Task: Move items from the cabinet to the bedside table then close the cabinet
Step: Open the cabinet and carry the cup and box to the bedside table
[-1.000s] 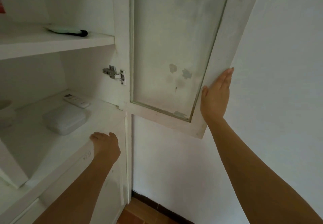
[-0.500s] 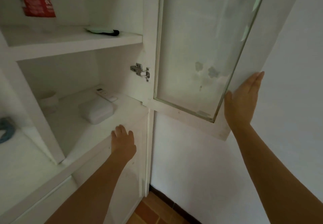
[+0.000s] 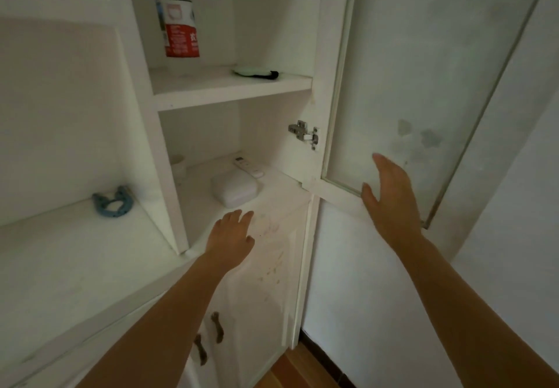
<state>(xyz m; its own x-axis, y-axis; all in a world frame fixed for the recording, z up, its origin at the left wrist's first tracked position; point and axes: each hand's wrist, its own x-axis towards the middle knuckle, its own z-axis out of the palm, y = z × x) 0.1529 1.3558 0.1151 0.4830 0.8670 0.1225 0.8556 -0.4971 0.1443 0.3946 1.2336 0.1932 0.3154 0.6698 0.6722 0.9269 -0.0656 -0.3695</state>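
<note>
The white cabinet's glass door (image 3: 423, 85) stands swung wide to the right. On the lower shelf (image 3: 281, 203) lie a white rounded box (image 3: 236, 189) and, behind it, a white remote control (image 3: 248, 167). A white cup (image 3: 178, 163) stands at the back left. The upper shelf holds a red and white can (image 3: 178, 27) and a pale green item with a black end (image 3: 257, 72). My left hand (image 3: 231, 236) hovers open at the lower shelf's front edge, just short of the box. My right hand (image 3: 390, 197) is open, fingers spread, in front of the door's bottom rail.
A blue horseshoe-shaped object (image 3: 113, 201) lies in the open compartment to the left. Below the shelf are closed lower doors with dark handles (image 3: 216, 330). A white wall (image 3: 378, 281) is on the right and a wooden floor (image 3: 290, 369) below.
My right hand has come off the door's outer edge and moved left in front of the glass. My left hand opened and reached forward toward the box. The view swung left, showing more shelves.
</note>
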